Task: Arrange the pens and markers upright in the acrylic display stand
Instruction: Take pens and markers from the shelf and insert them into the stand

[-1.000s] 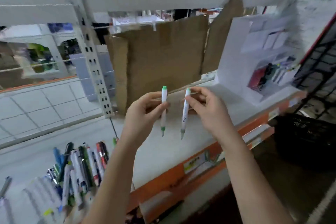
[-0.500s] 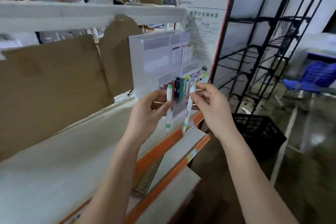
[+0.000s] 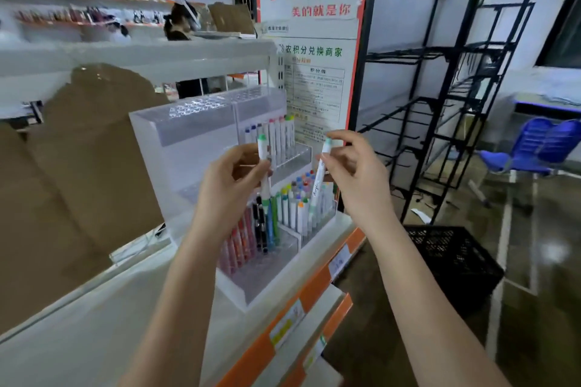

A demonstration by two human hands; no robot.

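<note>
Left hand (image 3: 231,188) and right hand (image 3: 355,173) each pinch a green-capped pen (image 3: 263,163) at centre frame before the stand (image 3: 188,148); light, stiff, smooth barrels, best gripped mid-shaft

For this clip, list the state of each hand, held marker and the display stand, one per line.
left hand: gripping a marker
left marker: upright, held, not yet in stand
right hand: pinching a marker
right marker: tilted, held above stand
acrylic display stand: partly filled, markers standing upright
</note>
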